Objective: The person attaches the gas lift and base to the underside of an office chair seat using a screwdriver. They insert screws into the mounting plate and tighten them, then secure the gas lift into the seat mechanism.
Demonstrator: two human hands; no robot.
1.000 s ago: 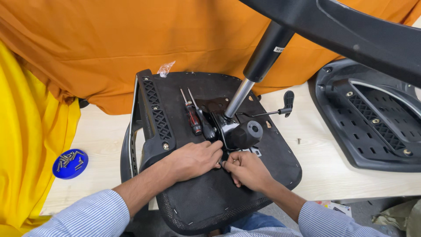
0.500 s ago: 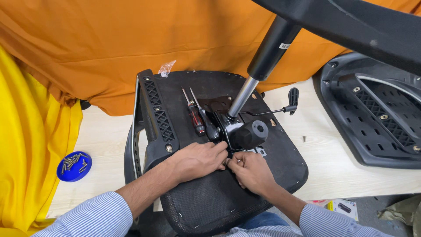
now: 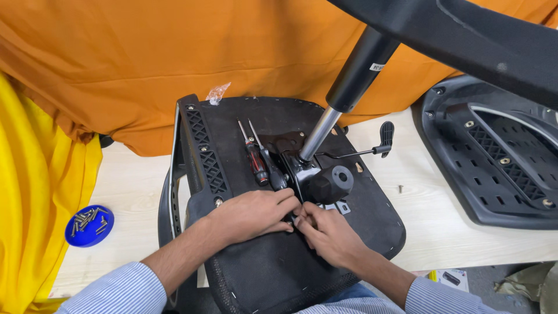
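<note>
An upside-down black chair seat [image 3: 273, 273] lies on the table in front of me. Bolted to its middle is a black metal tilt mechanism [image 3: 317, 177] with a round knob, a lever [image 3: 381, 139] and a chrome gas cylinder [image 3: 328, 125] rising to the upper right. My left hand [image 3: 250, 215] and my right hand [image 3: 328, 232] meet fingertip to fingertip at the near edge of the mechanism, pinching something small that is hidden by the fingers. Two screwdrivers [image 3: 256, 157] lie on the seat just beyond my left hand.
A blue lid with several screws [image 3: 89, 225] sits at the left on the pale wooden table [image 3: 430, 221]. A second black seat shell [image 3: 494, 157] lies at the right. A loose screw [image 3: 400, 188] lies between. Orange and yellow cloth hang behind. A black chair base arm [image 3: 465, 40] crosses overhead.
Both hands stay at the near edge of the mechanism with only small finger shifts. The view has swayed a little right and back left.
</note>
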